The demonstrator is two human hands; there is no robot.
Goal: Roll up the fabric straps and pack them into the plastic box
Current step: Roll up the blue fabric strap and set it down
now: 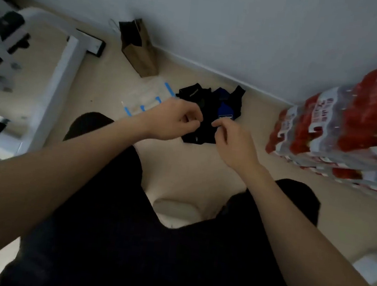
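A heap of black and blue fabric straps lies on the pale floor in front of my knees. My left hand and my right hand both pinch the near edge of a black strap at the front of the heap, fingers curled on it. The clear plastic box with blue clips sits on the floor just left of the heap, behind my left hand. What lies inside the box cannot be made out.
A brown paper bag stands by the white wall behind the box. Shrink-wrapped packs of bottles with red labels are stacked at the right. A white frame leg and dark items stand at the left. My legs in black fill the foreground.
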